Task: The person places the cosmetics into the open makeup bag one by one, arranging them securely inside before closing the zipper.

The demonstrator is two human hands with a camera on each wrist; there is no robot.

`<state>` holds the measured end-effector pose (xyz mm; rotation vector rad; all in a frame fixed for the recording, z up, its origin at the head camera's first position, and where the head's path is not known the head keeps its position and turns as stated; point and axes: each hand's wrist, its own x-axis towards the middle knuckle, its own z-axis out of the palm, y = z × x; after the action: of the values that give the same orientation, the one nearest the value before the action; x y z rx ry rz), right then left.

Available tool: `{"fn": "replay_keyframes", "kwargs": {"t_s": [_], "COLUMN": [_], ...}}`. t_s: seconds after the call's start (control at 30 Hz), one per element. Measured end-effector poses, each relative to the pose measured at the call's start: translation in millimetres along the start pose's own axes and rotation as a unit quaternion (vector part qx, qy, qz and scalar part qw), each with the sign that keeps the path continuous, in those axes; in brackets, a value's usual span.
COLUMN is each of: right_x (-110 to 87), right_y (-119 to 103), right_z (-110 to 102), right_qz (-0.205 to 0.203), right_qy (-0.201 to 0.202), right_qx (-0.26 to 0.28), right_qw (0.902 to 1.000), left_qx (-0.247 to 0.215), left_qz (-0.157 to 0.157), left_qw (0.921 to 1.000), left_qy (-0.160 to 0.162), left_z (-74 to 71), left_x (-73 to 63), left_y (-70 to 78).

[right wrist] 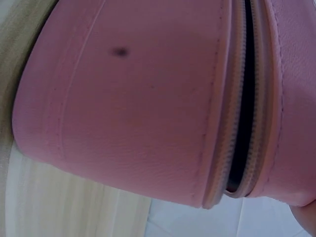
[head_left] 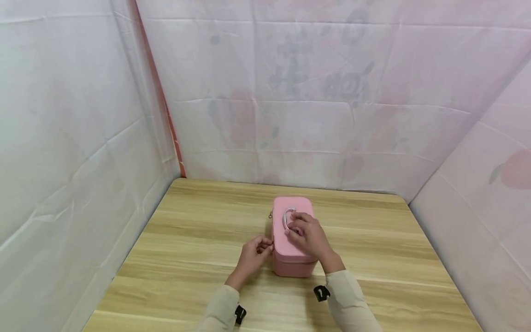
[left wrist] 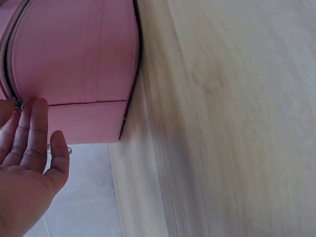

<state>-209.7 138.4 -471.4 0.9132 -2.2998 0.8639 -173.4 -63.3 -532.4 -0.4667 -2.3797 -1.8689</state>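
A pink zippered case [head_left: 293, 249] with a pale carry handle [head_left: 284, 218] on its lid stands upright on the wooden table. My left hand [head_left: 252, 254] is at its left side and pinches the zipper pull [left wrist: 19, 104] between thumb and fingertips. Over the lid lies my right hand [head_left: 308, 234], its bent fingers resting on top beside the handle and partly covering one end of it. In the right wrist view the zipper [right wrist: 242, 113] is parted, with a dark gap between its teeth, and only a sliver of the right hand [right wrist: 305, 217] shows.
Wood-grain table [head_left: 199, 212] surrounds the case. White printed cloth hangs behind it [head_left: 298, 138] and on both sides. A second small ring pull [head_left: 270, 215] hangs on the case's left side, farther back. Each sleeve carries a black strap buckle [head_left: 321, 293].
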Motion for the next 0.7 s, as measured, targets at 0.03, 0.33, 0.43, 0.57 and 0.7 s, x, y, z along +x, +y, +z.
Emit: {"fn": "replay_keyframes", "kwargs": {"t_s": [0.03,0.33,0.43,0.57,0.7], "right_x": [0.6,2.4,4.9,7.6,8.8], "right_y": [-1,-3,-4,-5,-7], "right_z": [-1,-3,-3,-4,-3], "right_qz": [-0.001,-0.001,-0.006,-0.006,0.004], "right_qy": [0.001,-0.002,-0.003,-0.006,-0.01], "right_qx": [0.0,-0.02,-0.022,-0.024,-0.028], "right_qw": [1.0,0.9998,0.9997,0.9997,0.9996], "left_qx": [-0.011,-0.048,-0.049,-0.058,-0.075], "left_qz": [-0.001,-0.025,-0.026,-0.031,-0.043], "left_qw": [0.9999,0.9984,0.9982,0.9976,0.996], "left_qy": [0.0,0.018,0.022,0.023,0.021], "left_z": [-0.7,-3.8,-4.3,-4.4,-4.9], "left_x": [0.0,-1.4,-1.5,-0.5,1.1], "left_y": [3.8,38.2,41.2,39.4,36.5]}}
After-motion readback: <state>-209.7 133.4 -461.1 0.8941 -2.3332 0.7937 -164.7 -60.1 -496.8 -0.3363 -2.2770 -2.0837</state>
